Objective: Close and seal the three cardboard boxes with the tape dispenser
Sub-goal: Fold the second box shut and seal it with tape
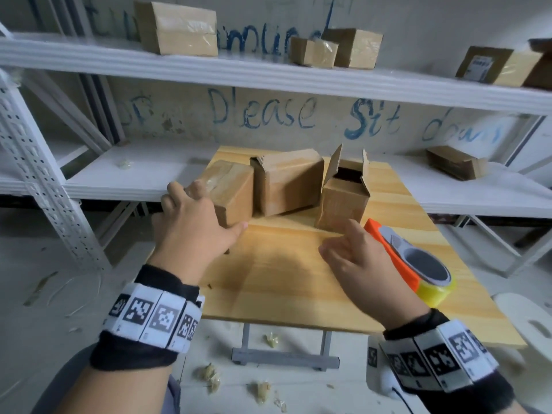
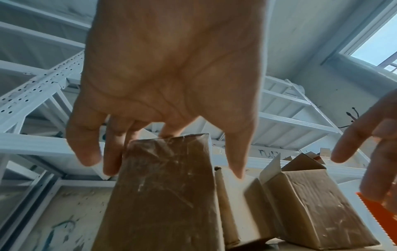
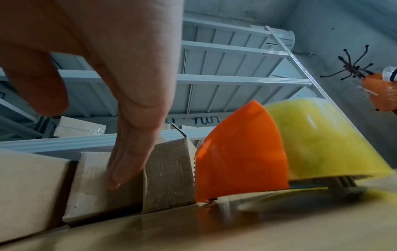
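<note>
Three cardboard boxes stand at the back of the wooden table [image 1: 283,282]. The left box [image 1: 234,189] [image 2: 163,195] is closed and taped over. A middle box [image 1: 289,182] [image 2: 234,200] lies closed beside it. The right box [image 1: 343,201] [image 2: 318,203] [image 3: 169,173] has its top flaps standing up. My left hand [image 1: 194,218] [image 2: 169,81] hangs over the left box's near corner with its fingers spread and straight; one fingertip touches the top edge. My right hand [image 1: 358,258] [image 3: 111,64] hovers empty between the open box and the orange tape dispenser [image 1: 415,258] [image 3: 240,152], which lies on the table with its yellow roll.
White metal shelving [image 1: 268,73] runs behind the table and carries other cardboard boxes [image 1: 179,28]. A flattened box [image 1: 457,161] lies on the lower shelf at the right. A white stool [image 1: 528,321] stands right of the table. Tape scraps [image 1: 210,375] litter the floor.
</note>
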Available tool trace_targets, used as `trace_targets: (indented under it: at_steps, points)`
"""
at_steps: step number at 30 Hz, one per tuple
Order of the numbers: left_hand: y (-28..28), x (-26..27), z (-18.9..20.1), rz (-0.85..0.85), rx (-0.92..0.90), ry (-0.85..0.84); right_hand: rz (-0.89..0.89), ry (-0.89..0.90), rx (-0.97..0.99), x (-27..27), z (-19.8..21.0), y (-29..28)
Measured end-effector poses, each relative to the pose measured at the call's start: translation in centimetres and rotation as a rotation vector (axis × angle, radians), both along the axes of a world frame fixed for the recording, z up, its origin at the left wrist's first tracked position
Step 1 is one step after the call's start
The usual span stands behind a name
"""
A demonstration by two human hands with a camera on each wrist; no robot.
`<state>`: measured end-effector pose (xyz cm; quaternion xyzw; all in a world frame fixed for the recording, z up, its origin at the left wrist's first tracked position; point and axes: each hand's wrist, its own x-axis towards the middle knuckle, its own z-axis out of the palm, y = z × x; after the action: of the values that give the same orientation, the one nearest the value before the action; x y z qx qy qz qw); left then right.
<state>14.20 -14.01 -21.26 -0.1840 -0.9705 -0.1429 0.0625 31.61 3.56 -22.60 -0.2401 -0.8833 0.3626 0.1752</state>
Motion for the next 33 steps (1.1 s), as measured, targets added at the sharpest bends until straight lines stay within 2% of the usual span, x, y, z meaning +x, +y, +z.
trace_targets:
  at_steps: [3, 6, 12, 17, 19, 22, 25, 27, 30, 33]
  points:
    - [-0.2, -0.8, 0.1, -0.038, 0.043, -0.073, 0.013, 0.036, -0.024, -0.6, 0.9, -0.2]
    - [-0.6, -1.1, 0.4, -0.093, 0.197, -0.137, 0.033, 0.051, -0.028, -1.7, 1.9, -0.6]
    - [-0.7, -1.4, 0.6, -0.1, 0.365, -0.021, 0.087, 0.015, 0.047, -4.8, 5.1, -1.4]
    - [-1.5, -2.4, 1.2, -0.163, 0.306, -0.015, 0.12, -0.057, 0.171, -8.6, 8.1, -1.8]
    - [-1.5, -2.9, 1.2, -0.192, 0.168, -0.035, 0.144, -0.103, 0.224, -10.6, 8.6, -1.6]
    - [-1.5, -3.1, 1.2, -0.209, 0.026, -0.111, 0.182, -0.137, 0.303, -13.6, 8.3, -1.5]
    - [-1.5, -3.2, 1.3, -0.204, -0.009, -0.064, 0.226, -0.136, 0.336, -15.9, 7.6, -1.8]
    - [-1.5, -3.4, 1.0, -0.21, -0.007, -0.079, 0.229, -0.176, 0.342, -16.9, 7.4, -2.0]
    - [-1.8, -3.8, 0.7, -0.216, 0.087, -0.165, 0.19, -0.239, 0.377, -18.2, 7.0, -1.7]
    - [-1.9, -4.4, 0.6, -0.237, 0.166, -0.159, 0.12, -0.293, 0.44, -18.9, 6.9, -1.4]
